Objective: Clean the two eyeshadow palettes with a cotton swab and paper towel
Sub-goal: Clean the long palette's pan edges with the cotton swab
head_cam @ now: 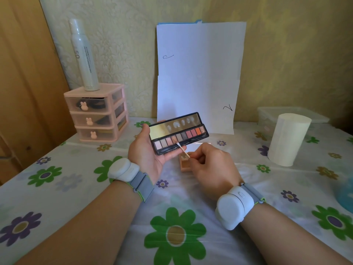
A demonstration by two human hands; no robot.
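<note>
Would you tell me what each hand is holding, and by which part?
Left hand cradles the open palette by its left end; right hand pinches the swab near its lower end.

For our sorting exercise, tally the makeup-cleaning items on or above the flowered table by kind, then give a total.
Eyeshadow palettes: 2, long black open palette, small peach square palette
Cotton swabs: 1, wooden-stick cotton swab
Paper towel rolls: 1, upright white paper roll
Total: 4
</note>
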